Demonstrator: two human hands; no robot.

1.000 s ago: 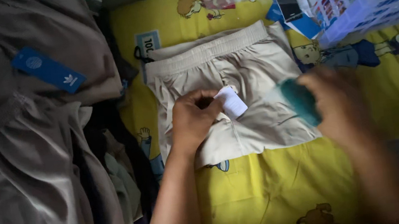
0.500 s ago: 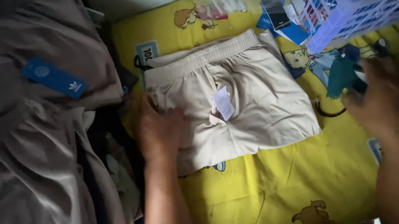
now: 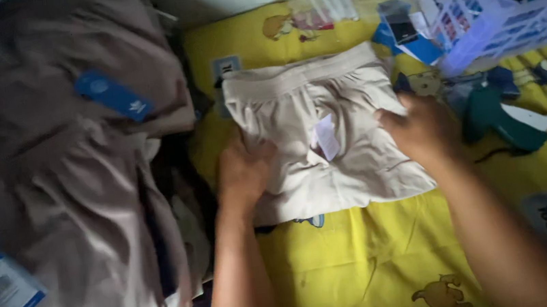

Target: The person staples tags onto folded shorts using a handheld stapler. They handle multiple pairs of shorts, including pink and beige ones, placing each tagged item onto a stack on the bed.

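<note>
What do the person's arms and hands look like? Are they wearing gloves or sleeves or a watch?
Both arms are bare all the way up to the picture's bottom edge: no sleeves show. The left hand and the right hand wear no gloves. No watch, bracelet or ring can be seen on either wrist or on the fingers that show. The picture is a bit blurry, so tiny details cannot be told.
</note>
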